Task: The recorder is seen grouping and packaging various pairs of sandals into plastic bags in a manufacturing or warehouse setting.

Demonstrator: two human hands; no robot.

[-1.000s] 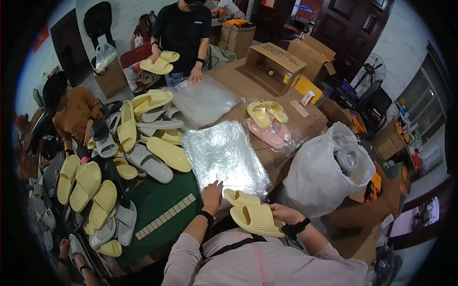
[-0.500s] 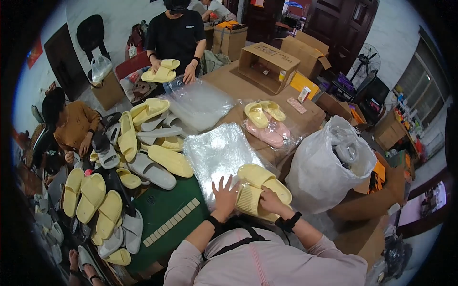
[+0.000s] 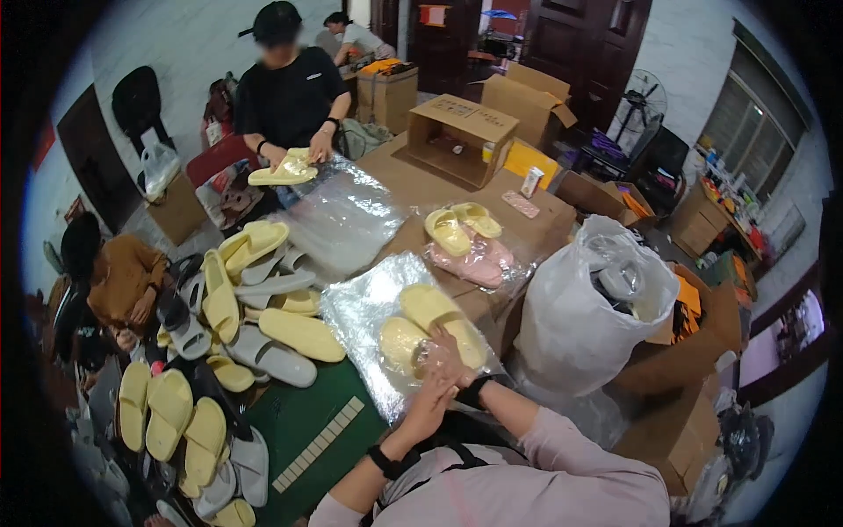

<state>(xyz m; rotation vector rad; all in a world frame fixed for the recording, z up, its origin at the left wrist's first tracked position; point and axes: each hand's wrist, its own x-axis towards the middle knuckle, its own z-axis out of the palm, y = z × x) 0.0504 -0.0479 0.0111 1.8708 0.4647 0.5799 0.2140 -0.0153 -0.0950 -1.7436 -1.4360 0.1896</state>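
A pair of yellow slippers (image 3: 427, 303) lies in a clear plastic bag on top of a stack of shiny clear bags (image 3: 353, 303). My right hand (image 3: 450, 353) reaches over the pair, fingers stretched out flat against the slippers. Close by its wrist is my left hand (image 3: 427, 406), its fingers drawn together at the near edge of the plastic bag; their tips are partly hidden. Left of the stack are loose yellow slippers (image 3: 303, 335) and grey slippers (image 3: 279, 358). Beyond it, a wrapped yellow pair (image 3: 450, 235) rests on a wrapped pink pair (image 3: 479, 265).
A large white sack (image 3: 584, 329) stands at my right beside open cardboard boxes (image 3: 680, 382). A green board (image 3: 307, 413) lies at front left. Across the table a co-worker (image 3: 294, 97) handles yellow slippers over another bag stack (image 3: 342, 206); another person (image 3: 127, 285) sits at left.
The yellow slippers have moved left onto the bag stack and into a bag. My left hand has come in beside the right wrist. The whole view has shifted.
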